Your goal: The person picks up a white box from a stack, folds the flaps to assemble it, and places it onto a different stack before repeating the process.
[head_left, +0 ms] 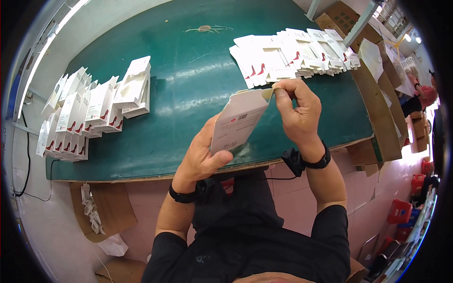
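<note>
Both forearms are coming up from the lower edge, each wearing a dark wrist strap, and between them the person is holding one small white carton [238, 121] above the near edge of the green table [188, 85]. Left hand [200, 158] is cradling the carton's lower end, thumb lying across its printed face and fingers curled behind. Right hand [297, 111] is pinching the top flap [270, 92] between thumb and forefinger, apparently bending it over. Pressing too hard there could crease the thin card or tear the flap, and a loose grip below could be letting the carton twist. Two groups of cartons are lying on the table: a fanned row of flat white blanks [295, 54] at the far right, too overlapped to count exactly, perhaps a dozen, and a cluster of folded cartons [89, 111] at the left, likewise well over ten. Brown cardboard boxes [377, 104] are standing beside the table's right end.
</note>
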Action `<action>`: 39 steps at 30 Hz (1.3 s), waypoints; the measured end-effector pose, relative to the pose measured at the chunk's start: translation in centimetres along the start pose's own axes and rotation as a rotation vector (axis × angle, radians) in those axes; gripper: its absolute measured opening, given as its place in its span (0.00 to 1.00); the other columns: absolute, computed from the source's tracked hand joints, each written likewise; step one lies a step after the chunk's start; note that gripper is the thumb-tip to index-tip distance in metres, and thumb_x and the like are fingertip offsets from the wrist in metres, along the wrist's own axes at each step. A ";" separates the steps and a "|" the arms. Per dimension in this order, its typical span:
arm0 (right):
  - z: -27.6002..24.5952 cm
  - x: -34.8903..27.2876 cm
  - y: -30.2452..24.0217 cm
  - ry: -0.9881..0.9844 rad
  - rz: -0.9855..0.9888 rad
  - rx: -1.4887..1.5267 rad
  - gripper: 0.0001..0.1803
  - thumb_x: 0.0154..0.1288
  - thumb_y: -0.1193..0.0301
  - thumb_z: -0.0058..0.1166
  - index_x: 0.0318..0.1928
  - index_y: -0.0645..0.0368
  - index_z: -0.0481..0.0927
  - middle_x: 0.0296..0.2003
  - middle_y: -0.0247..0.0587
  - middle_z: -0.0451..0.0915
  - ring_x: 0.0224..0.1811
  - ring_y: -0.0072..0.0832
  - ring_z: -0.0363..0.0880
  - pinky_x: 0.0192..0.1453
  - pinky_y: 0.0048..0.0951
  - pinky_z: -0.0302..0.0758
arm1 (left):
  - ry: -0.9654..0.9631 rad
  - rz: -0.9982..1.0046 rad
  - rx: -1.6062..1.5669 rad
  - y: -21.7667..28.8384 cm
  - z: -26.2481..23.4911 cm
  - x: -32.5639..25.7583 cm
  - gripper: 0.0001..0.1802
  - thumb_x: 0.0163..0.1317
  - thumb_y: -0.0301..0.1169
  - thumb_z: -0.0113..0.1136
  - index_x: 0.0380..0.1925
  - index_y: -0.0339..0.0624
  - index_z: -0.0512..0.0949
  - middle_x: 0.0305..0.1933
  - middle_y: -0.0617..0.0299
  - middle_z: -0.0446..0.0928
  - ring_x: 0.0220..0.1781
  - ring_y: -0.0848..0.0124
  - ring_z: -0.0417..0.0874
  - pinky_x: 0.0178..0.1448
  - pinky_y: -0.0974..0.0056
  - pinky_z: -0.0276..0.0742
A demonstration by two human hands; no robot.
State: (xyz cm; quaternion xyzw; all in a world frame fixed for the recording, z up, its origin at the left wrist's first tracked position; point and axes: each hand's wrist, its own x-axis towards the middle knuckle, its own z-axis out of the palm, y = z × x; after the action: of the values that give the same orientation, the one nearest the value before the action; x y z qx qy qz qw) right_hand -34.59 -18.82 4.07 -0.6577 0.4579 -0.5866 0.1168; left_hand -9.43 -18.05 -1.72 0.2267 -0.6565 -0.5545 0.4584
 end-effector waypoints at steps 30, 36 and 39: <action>4.0 -4.2 -0.6 -0.302 0.278 0.416 0.43 0.73 0.59 0.68 0.79 0.60 0.62 0.65 0.49 0.79 0.61 0.35 0.82 0.63 0.36 0.79 | 0.184 0.102 0.161 1.5 -1.6 1.1 0.43 0.70 0.34 0.73 0.77 0.47 0.57 0.73 0.54 0.69 0.68 0.64 0.77 0.66 0.53 0.79; 2.7 -3.1 0.0 -0.265 0.156 0.374 0.40 0.71 0.63 0.69 0.77 0.59 0.65 0.65 0.47 0.78 0.62 0.32 0.80 0.62 0.35 0.79 | 0.133 0.085 0.067 2.5 -1.9 1.2 0.37 0.68 0.29 0.74 0.72 0.45 0.66 0.70 0.59 0.72 0.67 0.66 0.78 0.61 0.57 0.85; 1.7 -2.1 -0.7 -0.295 0.073 0.325 0.38 0.71 0.68 0.69 0.76 0.61 0.66 0.67 0.47 0.76 0.66 0.31 0.77 0.66 0.33 0.76 | 0.107 0.057 0.064 2.9 -1.8 1.3 0.36 0.66 0.29 0.75 0.70 0.45 0.68 0.69 0.59 0.73 0.67 0.67 0.78 0.60 0.58 0.85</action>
State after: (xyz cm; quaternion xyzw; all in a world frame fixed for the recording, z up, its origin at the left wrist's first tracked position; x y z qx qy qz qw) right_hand -32.54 -17.54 2.71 -0.6919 0.3587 -0.5457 0.3080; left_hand -7.91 -19.17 1.40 0.2517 -0.6548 -0.5069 0.5009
